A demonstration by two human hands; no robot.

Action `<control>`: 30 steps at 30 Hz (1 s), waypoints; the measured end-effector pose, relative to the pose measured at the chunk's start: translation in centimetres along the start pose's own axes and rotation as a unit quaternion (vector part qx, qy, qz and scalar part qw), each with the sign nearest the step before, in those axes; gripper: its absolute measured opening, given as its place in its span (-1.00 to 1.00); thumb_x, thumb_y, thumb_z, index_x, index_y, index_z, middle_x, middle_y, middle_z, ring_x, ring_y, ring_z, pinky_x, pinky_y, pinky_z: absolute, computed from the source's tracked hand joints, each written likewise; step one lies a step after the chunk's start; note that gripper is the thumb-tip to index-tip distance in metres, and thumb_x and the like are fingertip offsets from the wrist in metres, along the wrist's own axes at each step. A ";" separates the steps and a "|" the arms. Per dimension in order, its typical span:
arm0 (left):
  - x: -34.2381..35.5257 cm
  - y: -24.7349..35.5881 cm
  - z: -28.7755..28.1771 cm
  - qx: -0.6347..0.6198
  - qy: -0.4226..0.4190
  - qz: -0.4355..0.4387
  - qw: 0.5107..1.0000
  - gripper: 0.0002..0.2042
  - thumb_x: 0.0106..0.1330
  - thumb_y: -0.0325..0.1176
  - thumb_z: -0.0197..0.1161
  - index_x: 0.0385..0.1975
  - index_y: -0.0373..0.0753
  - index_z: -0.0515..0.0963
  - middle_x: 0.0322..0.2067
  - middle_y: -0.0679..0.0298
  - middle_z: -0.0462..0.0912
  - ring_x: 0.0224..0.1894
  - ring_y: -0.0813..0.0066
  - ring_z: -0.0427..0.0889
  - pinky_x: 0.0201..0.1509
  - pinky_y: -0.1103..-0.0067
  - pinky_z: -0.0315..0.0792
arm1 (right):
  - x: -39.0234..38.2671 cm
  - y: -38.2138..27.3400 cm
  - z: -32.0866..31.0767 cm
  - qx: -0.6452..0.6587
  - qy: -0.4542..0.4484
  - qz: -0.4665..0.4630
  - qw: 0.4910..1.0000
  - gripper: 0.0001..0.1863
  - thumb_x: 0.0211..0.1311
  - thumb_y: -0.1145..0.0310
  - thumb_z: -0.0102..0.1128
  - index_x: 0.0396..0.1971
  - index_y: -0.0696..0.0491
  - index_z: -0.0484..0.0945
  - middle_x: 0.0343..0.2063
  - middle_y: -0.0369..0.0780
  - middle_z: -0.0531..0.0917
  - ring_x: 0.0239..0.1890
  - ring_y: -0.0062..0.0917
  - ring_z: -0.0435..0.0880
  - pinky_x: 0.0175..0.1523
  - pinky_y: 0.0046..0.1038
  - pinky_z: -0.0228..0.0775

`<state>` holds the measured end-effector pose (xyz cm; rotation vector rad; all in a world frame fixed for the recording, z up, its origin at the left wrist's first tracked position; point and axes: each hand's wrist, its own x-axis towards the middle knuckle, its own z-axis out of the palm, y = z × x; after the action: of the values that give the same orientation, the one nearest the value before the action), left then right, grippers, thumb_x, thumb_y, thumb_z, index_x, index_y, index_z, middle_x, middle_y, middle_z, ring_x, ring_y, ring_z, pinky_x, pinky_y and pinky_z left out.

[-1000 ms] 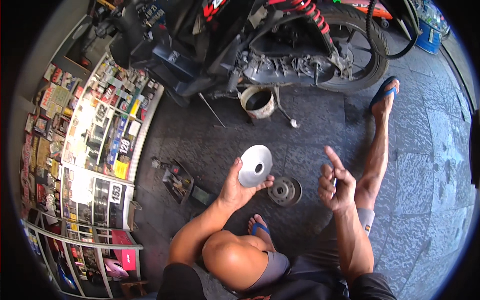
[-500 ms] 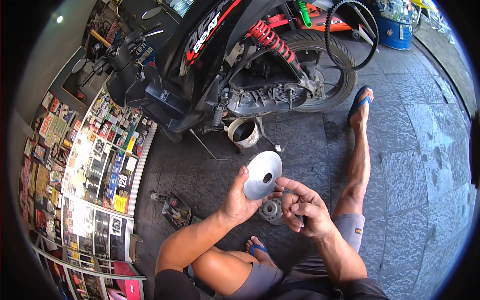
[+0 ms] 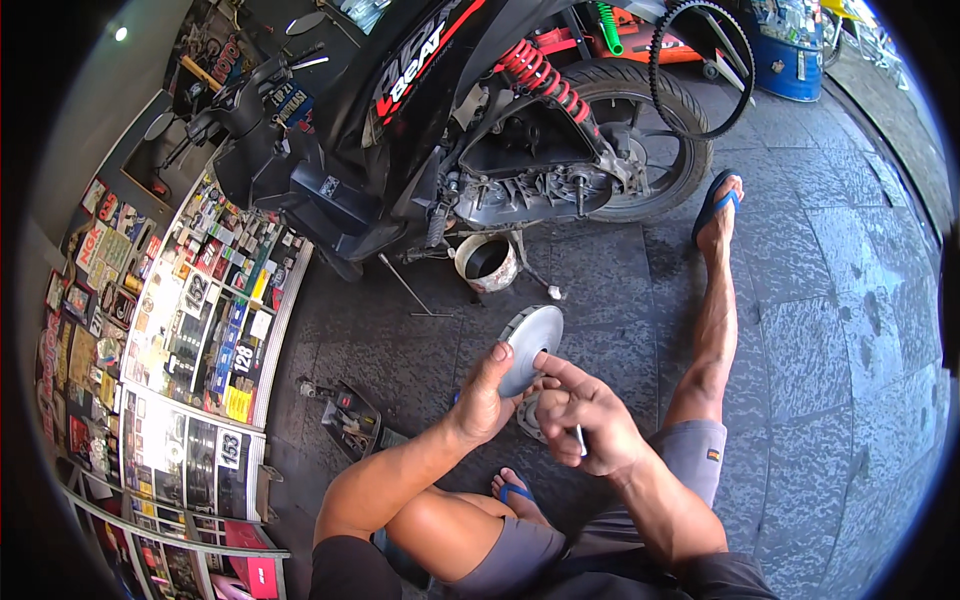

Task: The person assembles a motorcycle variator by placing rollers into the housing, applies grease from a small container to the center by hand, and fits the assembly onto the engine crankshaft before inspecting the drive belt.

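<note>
A silver metal disc (image 3: 530, 330) with a central hole is tilted in my left hand (image 3: 485, 405), which grips it by the rim with the thumb on its face. My right hand (image 3: 585, 425) has its index finger reaching to the disc's centre hole, while the other fingers curl round a small slim metal piece (image 3: 580, 440). Below the hands a round metal housing (image 3: 532, 430) lies on the floor, mostly hidden by them.
A black scooter (image 3: 420, 140) with its side mechanism exposed stands ahead, a toothed belt (image 3: 740, 75) hanging at its rear. A white pot (image 3: 470, 250), T-handle tool (image 3: 410, 290) and tool tray (image 3: 350, 420) are on the floor. A display cabinet (image 3: 200, 310) lines the left; a blue drum (image 3: 785, 65) stands back right.
My right hand has moved left to the disc, its index finger now at the centre hole. The disc has tilted more edge-on in my left hand.
</note>
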<state>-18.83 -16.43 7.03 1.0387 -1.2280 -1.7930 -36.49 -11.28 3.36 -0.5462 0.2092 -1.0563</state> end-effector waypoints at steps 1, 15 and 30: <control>0.0 0.0 -0.1 0.010 -0.018 0.012 1.000 -0.25 0.35 0.27 -0.03 0.29 -0.28 0.26 0.09 0.09 0.48 0.08 0.23 0.52 0.10 0.29 0.42 | 0.0 -0.2 -0.2 0.200 -0.049 0.025 0.978 -0.24 0.19 0.56 0.02 0.43 0.14 0.05 -0.44 -0.25 0.56 -0.63 -0.68 0.46 -0.59 -0.68 0.32; -0.4 1.3 -0.5 0.187 -0.048 0.118 0.974 -0.19 0.35 0.27 0.03 0.35 -0.35 0.24 0.13 0.08 0.46 0.04 0.42 0.51 0.10 0.44 0.45 | 0.1 -0.1 1.5 -0.013 -0.062 0.026 0.998 -0.24 0.18 0.49 0.09 0.40 -0.10 0.07 -0.53 -0.21 0.52 -0.74 -0.54 0.45 -0.67 -0.46 0.36; -1.8 2.6 -0.3 -0.015 0.023 -0.011 1.000 -0.31 0.38 0.18 -0.02 0.28 -0.31 0.28 0.06 0.12 0.50 0.08 0.32 0.52 0.09 0.32 0.45 | 1.0 -2.8 2.7 -0.864 0.015 -0.105 0.493 -0.30 0.08 0.41 0.16 0.31 -0.01 0.25 -0.42 -0.06 0.66 -0.54 -0.14 0.70 -0.50 -0.14 0.56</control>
<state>-17.49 -15.69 9.88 1.0743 -1.1632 -1.7895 -37.01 -12.35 7.25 -2.4408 1.3455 -0.7272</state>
